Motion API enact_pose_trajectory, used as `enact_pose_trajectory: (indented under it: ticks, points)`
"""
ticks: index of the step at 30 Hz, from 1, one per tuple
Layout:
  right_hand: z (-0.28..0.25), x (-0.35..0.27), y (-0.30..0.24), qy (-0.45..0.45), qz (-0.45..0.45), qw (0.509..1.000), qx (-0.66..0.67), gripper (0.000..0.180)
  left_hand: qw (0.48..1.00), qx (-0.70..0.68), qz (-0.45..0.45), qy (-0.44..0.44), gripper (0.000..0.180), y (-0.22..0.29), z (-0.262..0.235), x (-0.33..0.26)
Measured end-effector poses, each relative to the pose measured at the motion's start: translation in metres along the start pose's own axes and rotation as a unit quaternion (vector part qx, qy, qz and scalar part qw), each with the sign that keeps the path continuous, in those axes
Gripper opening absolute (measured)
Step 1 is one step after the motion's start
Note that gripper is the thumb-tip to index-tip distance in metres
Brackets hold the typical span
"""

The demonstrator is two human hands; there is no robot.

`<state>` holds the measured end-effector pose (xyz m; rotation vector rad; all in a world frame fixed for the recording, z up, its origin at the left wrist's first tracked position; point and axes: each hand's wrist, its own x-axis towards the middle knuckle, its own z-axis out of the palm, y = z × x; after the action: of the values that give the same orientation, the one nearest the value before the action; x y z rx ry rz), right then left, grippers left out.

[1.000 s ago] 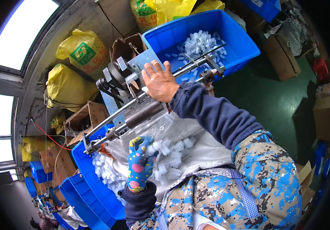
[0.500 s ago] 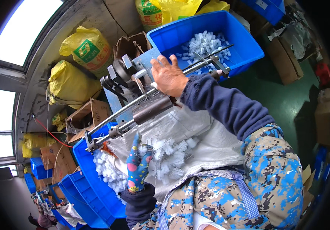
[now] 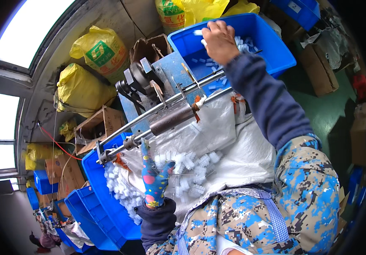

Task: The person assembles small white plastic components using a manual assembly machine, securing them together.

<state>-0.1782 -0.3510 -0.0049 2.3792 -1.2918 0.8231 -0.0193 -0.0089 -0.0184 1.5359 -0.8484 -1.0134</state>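
Observation:
My right hand [image 3: 220,40], bare with a white-covered thumb tip, is over the blue bin [image 3: 285,63] at the far side. Its fingers are closed on a small translucent plastic piece [image 3: 198,32]. Small clear plastic pieces [image 3: 244,43] lie in that bin, partly hidden by the hand. My left hand [image 3: 154,182], in a blue patterned glove, is low beside a heap of white bristly pieces with thin wires [image 3: 189,163]. Its index finger points up toward the metal rods [image 3: 140,125], its thumb apart, nothing visibly held. The heap lies on a white sheet [image 3: 246,146] over my lap.
A bench machine with a dark wheel [image 3: 138,74] and a brown cylinder [image 3: 172,118] stands ahead, crossed by two long rods. A blue bin [image 3: 91,168] of white pieces is at my left. Yellow sacks [image 3: 100,51] and cartons [image 3: 102,125] line the wall.
My right hand has moved from the machine up and right to the far blue bin. My left hand has shifted slightly, its index finger now straighter and its thumb farther out.

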Motion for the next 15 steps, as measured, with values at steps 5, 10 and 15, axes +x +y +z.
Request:
enact_pose_trajectory:
  ticks: [5, 10, 15]
  points:
    - [-0.085, -0.119, -0.091, -0.232, -0.097, 0.787, 0.563, 0.024, 0.910, 0.336, 0.240, 0.024, 0.094, 0.001, 0.015, 0.010]
    - [-0.085, -0.174, -0.149, -0.253, 0.063, 0.602, 0.755, 0.023, 0.943, 0.318, 0.086, -0.041, 0.091, -0.001, 0.024, 0.000]
    - [-0.087, -0.125, -0.105, -0.140, 0.162, 0.514, 0.831, 0.014, 0.954, 0.282, 0.079, -0.060, 0.071, 0.002, 0.013, -0.001]
